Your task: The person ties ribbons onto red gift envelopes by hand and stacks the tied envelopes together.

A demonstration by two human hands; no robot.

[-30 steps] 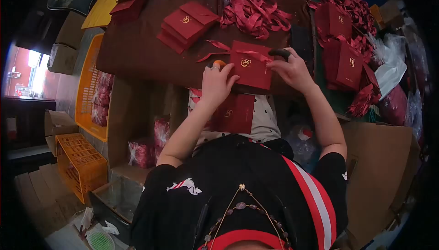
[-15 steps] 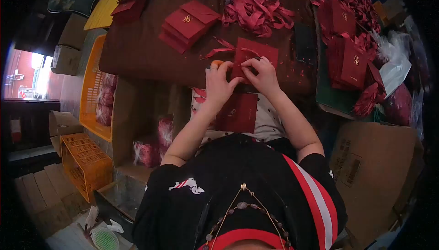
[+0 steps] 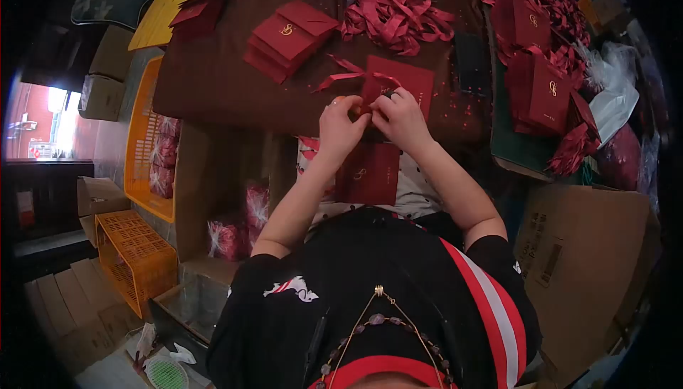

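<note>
A dark red paper pouch [image 3: 413, 75] lies on the brown-covered table, with a red ribbon [image 3: 345, 76] trailing across it to the left. My left hand [image 3: 343, 124] is closed at the pouch's near left edge, its thumb and forefinger pinched together. Beside it, my right hand [image 3: 402, 117] pinches over the pouch; the fingertips of both hands almost meet. The ribbon runs into this spot, but my fingers hide its end. Something orange shows behind my left fingers. Another red pouch [image 3: 368, 174] with gold print rests on my lap.
Folded red pouches [image 3: 288, 37] are stacked at the back left, near a heap of ribbons [image 3: 398, 16]. A dark phone-like slab [image 3: 470, 64] lies at the right. More pouches [image 3: 544, 94] sit on a green side surface. An orange crate [image 3: 146, 140] stands left, a cardboard box [image 3: 580, 261] right.
My right hand has moved slightly left and down towards my left hand. My left thumb and fingers, spread before, have come together in a pinch.
</note>
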